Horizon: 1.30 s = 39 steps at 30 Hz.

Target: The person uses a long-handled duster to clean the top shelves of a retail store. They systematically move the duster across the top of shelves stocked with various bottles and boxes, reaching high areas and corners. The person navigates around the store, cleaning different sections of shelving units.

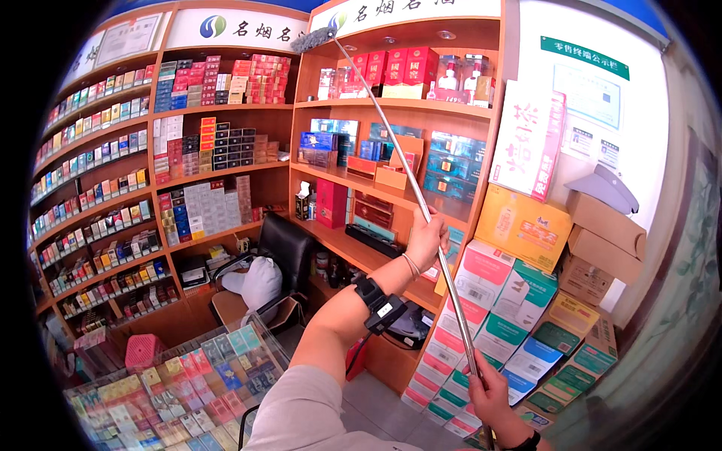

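Note:
A long metal telescopic pole (403,155) runs slantwise up from the lower right, carrying a grey fluffy duster head (312,40) at its far end. That head is at the signboard (254,31) above the shelves, near the corner where two shelf units meet; whether it touches cannot be told. My left hand (427,237) grips the pole around its middle, the arm stretched forward. Lower down, my right hand (489,389) is closed around the same pole near its bottom end. A black strapped device (381,307) sits on my left forearm.
Wooden shelves (389,104) hold boxed bottles (409,70) and cigarette cartons (228,149). Stacked cardboard cartons (485,270) rise at the right, a grey visor cap (603,186) on top. A glass display counter (186,389) and a black office chair (285,248) stand at the left.

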Motion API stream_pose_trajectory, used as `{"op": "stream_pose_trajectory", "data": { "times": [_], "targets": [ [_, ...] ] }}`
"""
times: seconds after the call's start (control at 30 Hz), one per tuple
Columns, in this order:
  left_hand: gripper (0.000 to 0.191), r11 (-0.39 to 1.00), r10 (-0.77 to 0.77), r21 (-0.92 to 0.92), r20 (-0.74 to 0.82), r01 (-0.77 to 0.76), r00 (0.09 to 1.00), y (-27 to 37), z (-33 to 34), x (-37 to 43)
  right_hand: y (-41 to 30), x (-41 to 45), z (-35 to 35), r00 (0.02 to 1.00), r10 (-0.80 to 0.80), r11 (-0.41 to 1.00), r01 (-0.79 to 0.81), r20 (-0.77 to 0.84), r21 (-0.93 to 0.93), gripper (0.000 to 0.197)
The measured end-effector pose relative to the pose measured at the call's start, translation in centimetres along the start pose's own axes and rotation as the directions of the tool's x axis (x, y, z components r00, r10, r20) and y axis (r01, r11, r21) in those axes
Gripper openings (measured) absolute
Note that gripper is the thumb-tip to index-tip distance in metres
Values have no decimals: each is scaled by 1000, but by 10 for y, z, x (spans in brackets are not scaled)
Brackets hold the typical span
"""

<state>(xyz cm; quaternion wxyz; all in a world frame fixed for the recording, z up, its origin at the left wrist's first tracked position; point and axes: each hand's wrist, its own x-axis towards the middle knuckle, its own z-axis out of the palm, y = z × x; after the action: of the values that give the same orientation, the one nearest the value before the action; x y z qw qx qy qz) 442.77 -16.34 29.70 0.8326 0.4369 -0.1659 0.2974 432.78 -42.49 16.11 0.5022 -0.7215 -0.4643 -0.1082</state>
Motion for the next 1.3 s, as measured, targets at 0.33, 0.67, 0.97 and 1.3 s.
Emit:
{"op": "stream_pose_trajectory", "data": {
  "times": [0.33,0.67,0.97,1.3],
  "targets": [
    [15,994,63,82,104,-72,993,21,15,6,-1,3,11,995,-19,998,13,-97,-57,41],
    [38,943,202,256,68,-212,977,31,21,-15,-13,62,48,978,-129,991,130,-163,-4,44],
    [36,803,278,539,35,-253,960,27,-25,1,7,95,83,973,-155,979,174,-169,105,43],
    [40,824,253,511,51,-243,966,-5,-30,-37,28,53,79,993,-23,979,46,-116,199,44]
  ]
}}
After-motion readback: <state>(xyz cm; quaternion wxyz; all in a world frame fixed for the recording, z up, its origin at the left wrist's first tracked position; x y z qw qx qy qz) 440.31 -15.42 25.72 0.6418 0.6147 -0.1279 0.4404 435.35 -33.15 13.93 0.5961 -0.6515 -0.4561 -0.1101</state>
